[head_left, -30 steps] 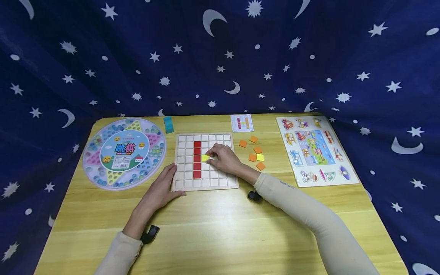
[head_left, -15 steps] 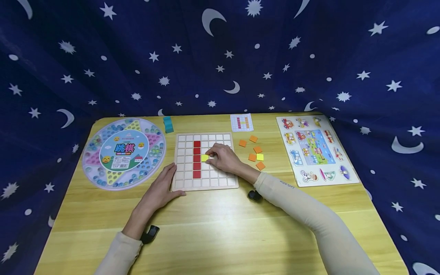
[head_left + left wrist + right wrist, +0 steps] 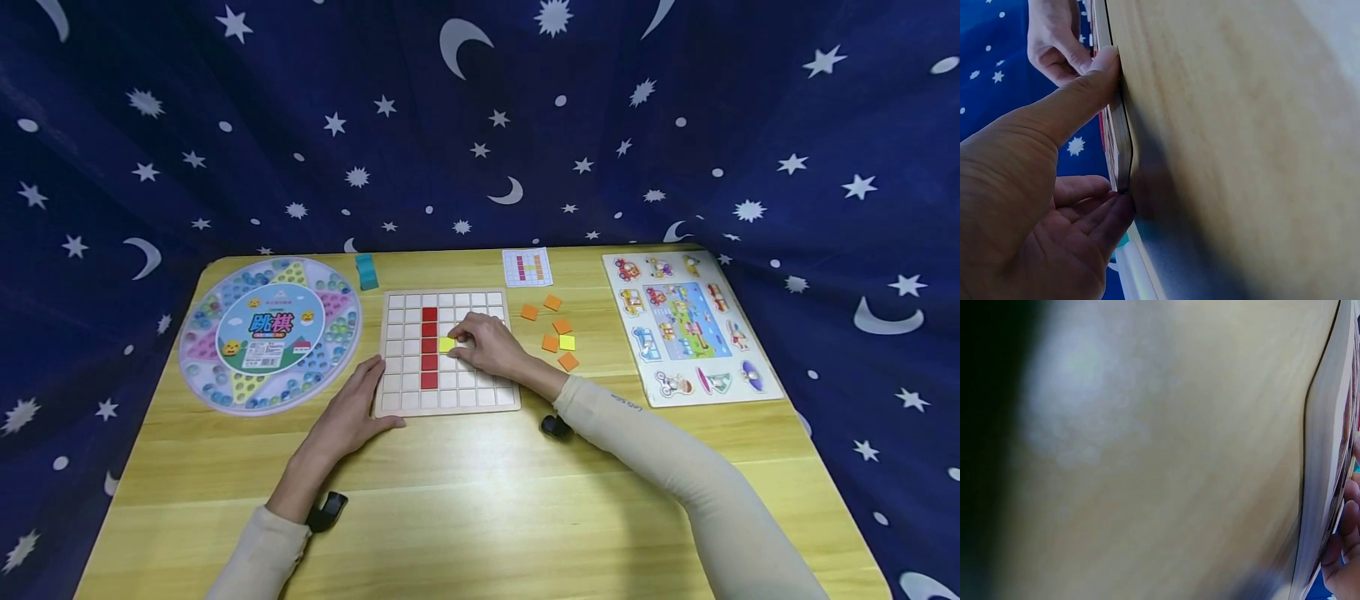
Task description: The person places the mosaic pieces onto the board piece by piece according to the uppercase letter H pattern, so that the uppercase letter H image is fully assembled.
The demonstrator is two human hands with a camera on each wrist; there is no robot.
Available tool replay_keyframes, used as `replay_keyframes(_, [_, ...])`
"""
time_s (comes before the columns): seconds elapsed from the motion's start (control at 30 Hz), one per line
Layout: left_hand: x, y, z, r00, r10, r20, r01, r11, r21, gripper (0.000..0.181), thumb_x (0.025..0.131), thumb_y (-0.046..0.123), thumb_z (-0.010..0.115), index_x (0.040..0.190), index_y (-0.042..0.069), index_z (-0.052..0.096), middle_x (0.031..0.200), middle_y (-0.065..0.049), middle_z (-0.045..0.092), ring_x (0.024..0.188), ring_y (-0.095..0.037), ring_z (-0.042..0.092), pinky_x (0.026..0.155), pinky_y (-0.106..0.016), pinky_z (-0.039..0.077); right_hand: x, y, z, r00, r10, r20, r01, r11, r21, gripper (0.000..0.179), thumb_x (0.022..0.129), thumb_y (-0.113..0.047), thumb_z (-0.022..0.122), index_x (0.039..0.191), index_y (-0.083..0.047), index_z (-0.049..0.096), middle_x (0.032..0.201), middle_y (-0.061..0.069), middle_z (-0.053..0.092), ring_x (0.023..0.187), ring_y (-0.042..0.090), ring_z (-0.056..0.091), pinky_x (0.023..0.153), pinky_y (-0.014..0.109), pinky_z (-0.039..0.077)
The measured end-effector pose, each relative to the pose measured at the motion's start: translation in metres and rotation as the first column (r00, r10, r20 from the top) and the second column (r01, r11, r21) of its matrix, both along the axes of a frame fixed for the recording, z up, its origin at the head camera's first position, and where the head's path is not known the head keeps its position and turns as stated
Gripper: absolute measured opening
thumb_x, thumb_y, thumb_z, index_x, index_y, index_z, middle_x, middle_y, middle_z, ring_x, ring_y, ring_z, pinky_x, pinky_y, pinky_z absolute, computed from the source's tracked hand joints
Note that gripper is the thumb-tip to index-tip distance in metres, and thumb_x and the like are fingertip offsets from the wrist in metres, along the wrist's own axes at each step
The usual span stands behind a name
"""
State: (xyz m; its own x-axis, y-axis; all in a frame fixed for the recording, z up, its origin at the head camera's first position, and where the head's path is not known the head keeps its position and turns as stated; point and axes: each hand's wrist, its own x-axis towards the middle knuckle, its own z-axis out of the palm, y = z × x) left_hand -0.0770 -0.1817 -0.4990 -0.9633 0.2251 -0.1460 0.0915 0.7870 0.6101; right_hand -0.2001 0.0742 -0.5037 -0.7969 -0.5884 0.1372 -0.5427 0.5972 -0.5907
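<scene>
A light wooden grid board [image 3: 407,392] lies at the middle of the table. Several red square tiles [image 3: 429,362] form one column in its cells. My right hand [image 3: 489,343] reaches over the board from the right, thumb and fingertips pinching a yellow tile [image 3: 446,345] right beside that column. At the near left corner rests my left hand [image 3: 351,417], long fingers along the left edge and thumb by the front edge. The left wrist view has the left thumb [image 3: 1079,100] and fingers on either side of that corner. Only the right fingertips [image 3: 1349,519] show in the right wrist view.
Loose orange tiles [image 3: 562,327] and another yellow tile [image 3: 567,342] lie right of the board. A pattern card [image 3: 528,282] is behind them. Teal tiles [image 3: 367,272] lie at the back left. A round marble game box [image 3: 300,392] stands left, a picture puzzle board [image 3: 630,333] right.
</scene>
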Motion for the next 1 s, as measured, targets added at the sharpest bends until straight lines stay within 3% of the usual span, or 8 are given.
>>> replay_keyframes(0.4, [0.000, 0.002, -0.001, 1.000, -0.004, 0.003, 0.004, 1.000, 0.000, 0.103, 0.078, 0.038, 0.082, 0.153, -0.001, 0.024, 0.159, -0.020, 0.024, 0.142, -0.040, 0.032, 0.112, -0.053, 0.036, 0.001, 0.003, -0.001, 1.000, -0.010, 0.013, 0.010, 1.000, -0.003, 0.022, 0.084, -0.024, 0.079, 0.101, -0.010, 0.075, 0.087, 0.000, 0.065, 0.078, 0.014, 0.059, 0.073, 0.028, 0.047])
replay_keyframes(0.57, [0.000, 0.003, -0.001, 1.000, -0.008, 0.002, 0.008, 1.000, 0.000, 0.103, 0.078, 0.039, 0.082, 0.154, -0.001, 0.024, 0.159, -0.020, 0.024, 0.142, -0.040, 0.032, 0.112, -0.054, 0.036, 0.002, 0.010, 0.002, 0.998, -0.051, 0.039, 0.052, 0.998, -0.025, 0.025, 0.083, -0.024, 0.079, 0.103, -0.010, 0.074, 0.089, 0.000, 0.064, 0.082, 0.014, 0.057, 0.075, 0.028, 0.048])
replay_keyframes(1.0, [0.001, 0.001, 0.001, 1.000, -0.009, -0.012, 0.009, 1.000, -0.010, 0.103, 0.078, 0.037, 0.082, 0.153, -0.002, 0.023, 0.158, -0.021, 0.024, 0.141, -0.041, 0.034, 0.110, -0.055, 0.037, 0.000, 0.058, 0.016, 0.990, -0.136, 0.039, 0.140, 0.984, -0.107, 0.028, 0.086, -0.021, 0.077, 0.107, -0.004, 0.073, 0.091, 0.007, 0.064, 0.074, 0.020, 0.054, 0.064, 0.026, 0.043])
